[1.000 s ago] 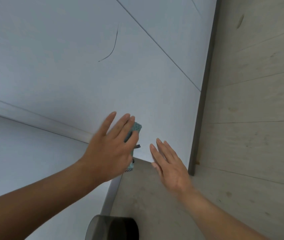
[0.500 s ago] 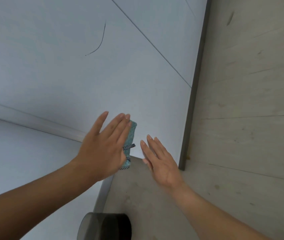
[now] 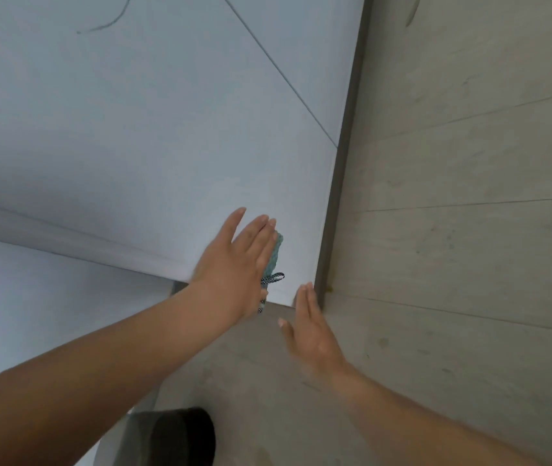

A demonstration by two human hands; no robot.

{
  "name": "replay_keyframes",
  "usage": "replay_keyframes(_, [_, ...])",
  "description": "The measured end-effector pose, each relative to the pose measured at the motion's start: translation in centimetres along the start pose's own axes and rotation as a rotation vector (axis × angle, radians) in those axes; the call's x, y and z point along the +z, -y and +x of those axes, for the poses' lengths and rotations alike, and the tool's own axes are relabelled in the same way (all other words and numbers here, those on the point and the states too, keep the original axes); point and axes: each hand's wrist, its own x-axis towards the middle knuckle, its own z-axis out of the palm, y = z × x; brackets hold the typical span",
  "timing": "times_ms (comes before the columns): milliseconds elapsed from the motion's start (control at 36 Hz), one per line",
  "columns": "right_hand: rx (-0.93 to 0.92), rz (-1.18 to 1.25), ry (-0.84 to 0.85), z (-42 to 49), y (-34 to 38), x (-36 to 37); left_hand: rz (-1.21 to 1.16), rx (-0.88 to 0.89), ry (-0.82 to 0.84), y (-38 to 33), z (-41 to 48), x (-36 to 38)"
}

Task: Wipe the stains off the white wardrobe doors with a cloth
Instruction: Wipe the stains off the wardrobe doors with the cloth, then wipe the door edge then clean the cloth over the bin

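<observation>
Both flat: L hand presses cloth, slid twd door edge; R hand empty.

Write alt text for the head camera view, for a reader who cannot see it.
The left hand presses a teal cloth flat against a white wardrobe door near its lower corner, fingers straight. The right hand is open just beside it, over the pale wood-look floor. A thin dark curved mark shows higher on the door.
</observation>
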Motion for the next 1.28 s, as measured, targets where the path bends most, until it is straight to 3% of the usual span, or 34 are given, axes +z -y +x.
replay_keyframes(278, [-0.038,0.036,0.037,-0.5,-0.9,-0.7,0.147,0.049,0.043,-2.0,-0.1,0.1])
replay_keyframes(417, [-0.031,0.107,0.086,-0.6,-1.9,-2.1,0.078,0.111,0.066,-4.4,2.2,0.3])
replay_keyframes(583, [0.098,0.093,-0.213,-0.8,-3.5,-6.8,-0.018,0.193,0.058,-12.2,8.4,1.4])
replay_keyframes(667, [0.134,0.054,-0.223,-1.1,-4.6,-8.9,-0.118,0.195,0.038,-15.4,9.5,1.6])
replay_keyframes(722, [0.183,0.116,-0.264,-1.4,-5.3,-9.8,-0.356,0.144,-0.070,-16.1,9.4,1.7])
replay_keyframes(806, [0.259,0.282,-0.260,-1.5,-5.5,-11.6,-0.780,-0.031,-0.494,-15.5,8.1,1.4])
replay_keyframes(861, [0.275,0.412,-0.176,-1.8,-4.9,-13.2,-1.368,-0.085,-0.580,-14.5,5.9,0.8])
replay_keyframes(917, [0.328,0.597,-0.042,-2.5,-3.6,-14.5,-1.912,-0.048,-0.451,-13.3,3.0,-0.3])
replay_keyframes(1000, [0.346,0.918,0.119,-3.5,-1.3,-16.0,-2.461,-0.041,-0.373,-13.5,0.7,-0.9])
replay_keyframes(1056, [0.305,0.981,0.166,-3.9,-0.2,-16.6,-2.805,-0.136,-0.304,-14.6,0.1,-1.1])
replay_keyframes(1167, [0.245,0.771,0.089,-4.6,0.8,-15.9,-3.311,-0.520,-0.097,-16.1,-0.5,-2.2])
replay_keyframes(1278, [0.281,0.549,-0.155,-5.5,0.4,-14.8,-3.509,-0.535,0.265,-16.3,-1.4,-2.5])
